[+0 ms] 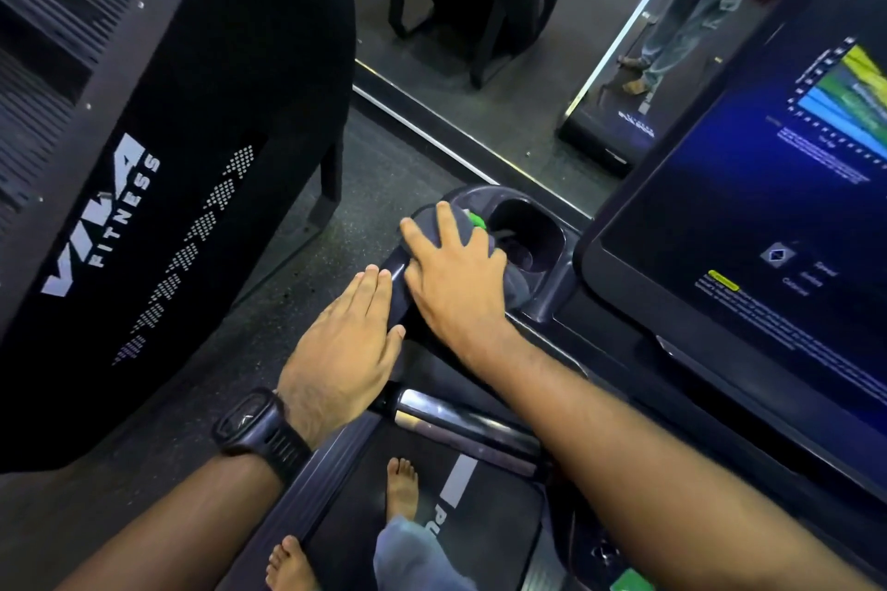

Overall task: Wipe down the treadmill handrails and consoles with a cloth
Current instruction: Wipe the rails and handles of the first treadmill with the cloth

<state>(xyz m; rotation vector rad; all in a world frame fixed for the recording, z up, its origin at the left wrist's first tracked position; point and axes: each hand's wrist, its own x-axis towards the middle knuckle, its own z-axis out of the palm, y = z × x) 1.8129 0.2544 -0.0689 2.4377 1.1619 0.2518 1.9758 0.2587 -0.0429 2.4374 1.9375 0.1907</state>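
Observation:
I stand on a treadmill whose console tray has a round cup holder on its left end. My right hand lies flat, fingers spread, pressing a dark grey cloth onto the tray's left corner beside the cup holder. A green object peeks out just past the cloth. My left hand, with a black watch on the wrist, rests with straight fingers against the outer side of the tray where the handrail meets it. The lit console screen fills the right.
A black "VIVA FITNESS" machine stands close on the left, with a strip of dark floor between. A floor mirror ahead reflects a person's legs. My bare feet are on the treadmill belt below.

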